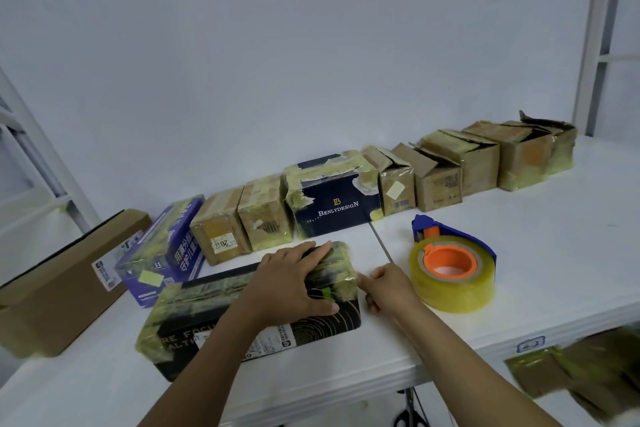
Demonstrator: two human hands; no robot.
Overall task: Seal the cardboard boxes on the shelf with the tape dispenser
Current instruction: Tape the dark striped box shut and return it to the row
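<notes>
A long black box wrapped in yellowish tape lies on the white shelf in front of me. My left hand rests flat on its right end, fingers straight over the top and thumb down the front face. My right hand sits just right of that end, its index finger touching the taped corner and the other fingers curled. The tape dispenser, blue with an orange core and a big clear roll, stands free on the shelf to the right of my right hand.
A row of boxes lines the wall: a brown carton, a purple box, small taped cartons, a navy box, and several open-flapped cartons. Scissors hang below the shelf edge. More packages lie lower right.
</notes>
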